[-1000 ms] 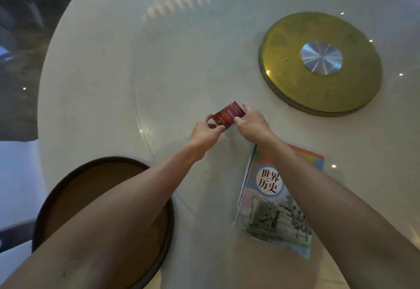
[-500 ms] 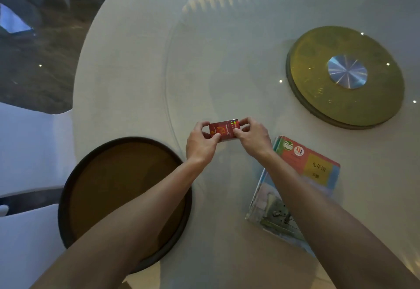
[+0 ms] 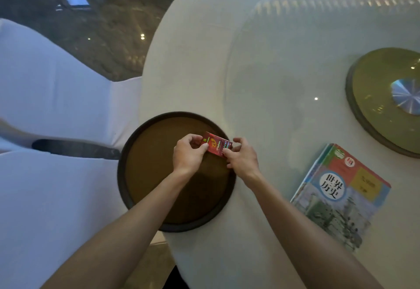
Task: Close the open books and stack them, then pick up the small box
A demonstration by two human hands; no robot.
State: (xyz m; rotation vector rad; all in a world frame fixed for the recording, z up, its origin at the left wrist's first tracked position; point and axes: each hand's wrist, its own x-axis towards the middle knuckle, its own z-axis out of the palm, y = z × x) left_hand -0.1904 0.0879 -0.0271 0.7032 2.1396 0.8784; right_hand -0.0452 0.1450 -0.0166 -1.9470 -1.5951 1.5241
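Observation:
A small red box point(image 3: 217, 145) is held in the air between both hands, above the far right part of a round brown tray point(image 3: 159, 175). My left hand point(image 3: 188, 153) pinches its left end and my right hand point(image 3: 242, 160) pinches its right end. To the right, closed books point(image 3: 341, 195) lie stacked on the table, the top cover colourful with a white circle and Chinese characters.
The round white table point(image 3: 193, 61) carries a glass turntable with a gold disc point(image 3: 384, 97) at its hub on the right. White-covered chairs point(image 3: 56, 84) stand left of the table, over a dark patterned floor.
Both hands carried the red box left and toward me, from over the glass beside the books to above the brown tray. The view has swung left.

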